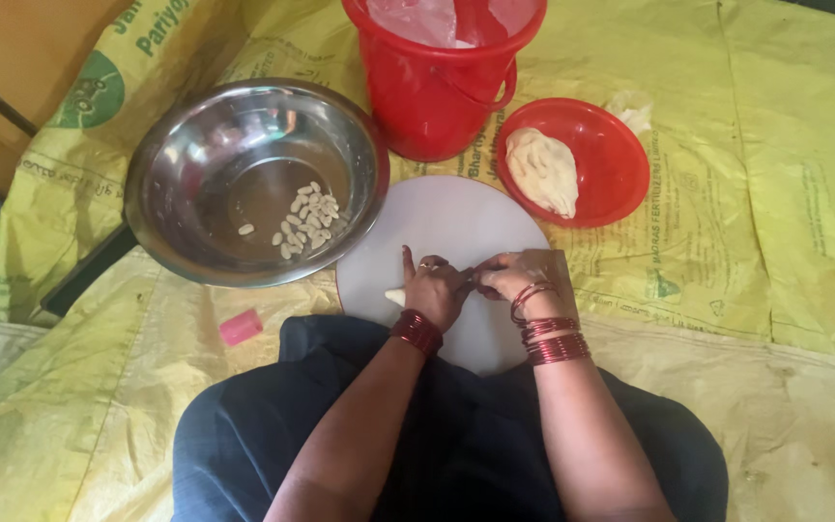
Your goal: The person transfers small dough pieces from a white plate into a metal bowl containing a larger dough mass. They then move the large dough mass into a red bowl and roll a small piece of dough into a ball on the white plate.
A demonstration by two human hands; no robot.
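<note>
My left hand [434,288] rests on a round white board [446,217], closed over a thin roll of pale dough [395,296] whose tip pokes out to the left. My right hand [519,275] meets it fingertip to fingertip on the board, pinching at the roll's other end. Both wrists carry red bangles. A steel bowl [200,145] at the left holds several small shaped dough pieces [308,219]. A red plate [611,164] at the upper right holds a lump of dough [543,169].
A red bucket [437,92] with a plastic bag inside stands behind the board. A small pink block [241,327] lies on the yellow sacking [775,242] covering the floor. My dark-clothed lap fills the bottom.
</note>
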